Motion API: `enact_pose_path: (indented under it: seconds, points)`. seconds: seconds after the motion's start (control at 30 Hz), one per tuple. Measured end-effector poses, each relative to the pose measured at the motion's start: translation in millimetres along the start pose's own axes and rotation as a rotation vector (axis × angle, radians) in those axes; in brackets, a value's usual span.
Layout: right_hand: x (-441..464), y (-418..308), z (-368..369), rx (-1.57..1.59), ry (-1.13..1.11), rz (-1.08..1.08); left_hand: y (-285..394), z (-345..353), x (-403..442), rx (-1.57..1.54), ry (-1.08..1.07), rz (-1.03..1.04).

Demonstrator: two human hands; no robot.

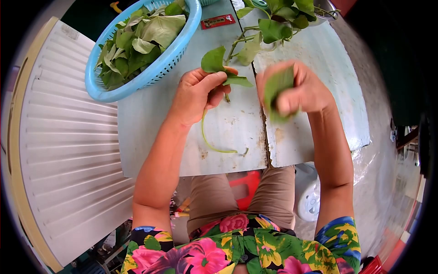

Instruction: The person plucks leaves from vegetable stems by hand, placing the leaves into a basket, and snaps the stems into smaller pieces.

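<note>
My left hand [204, 90] pinches a leafy green vine [232, 51] near its lower end, with leaves sticking out on both sides of the fingers. From under this hand a thin bare stem [209, 142] curves down across the table. To the right, my right hand [299, 89] is closed on a green leaf [278, 89], blurred by motion and held apart from the vine. More leaves of the vine spread over the far side of the table. A short cut bit of stem [246, 151] lies beside the curved stem's tip.
A blue plastic basket [93, 86] heaped with picked leaves [143, 43] stands at the upper left. Near it lies a small red packet [218, 21]. The pale table [219, 162] has a dark seam down its middle. A metal bowl [332, 14] sits at the far right.
</note>
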State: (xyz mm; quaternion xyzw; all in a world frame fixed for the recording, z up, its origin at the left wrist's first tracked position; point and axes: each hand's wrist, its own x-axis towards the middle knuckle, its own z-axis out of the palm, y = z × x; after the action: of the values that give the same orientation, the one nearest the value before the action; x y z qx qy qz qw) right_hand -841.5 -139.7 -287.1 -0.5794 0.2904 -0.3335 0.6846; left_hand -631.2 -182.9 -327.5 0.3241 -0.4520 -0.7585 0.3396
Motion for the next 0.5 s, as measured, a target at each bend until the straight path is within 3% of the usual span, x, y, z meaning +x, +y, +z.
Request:
enact_pose_path:
  seconds: [0.03,0.1,0.2,0.27,0.3,0.37,0.4,0.5]
  points:
    - [-0.9,5.1,3.1,-0.012,-0.436,0.109,0.4,0.0,0.3,0.003,0.005,0.001]
    - [2.0,0.3,22.6,0.068,-0.724,0.284,-0.5,0.1,1.0,-0.003,-0.033,0.021]
    - [0.5,1.5,11.2,0.026,-0.274,0.267,-2.7,-0.5,1.2,-0.023,-0.092,0.039]
    - [8.1,8.0,1.0,0.038,0.167,0.114,-3.0,-0.3,1.7,-0.052,-0.106,0.051]
    - [13.8,12.8,-4.0,0.037,0.163,0.113,-2.5,0.2,1.1,-0.052,-0.103,0.054]
    - [23.1,20.6,-10.1,0.144,0.587,-0.1,-1.4,2.9,0.7,0.041,-0.073,0.117]
    - [24.3,21.9,-8.8,-0.05,0.679,-0.059,-1.4,4.3,0.6,0.04,-0.073,0.119]
    - [31.2,26.4,9.8,-0.126,0.638,-0.003,-2.7,8.8,-0.5,0.161,-0.062,0.207]
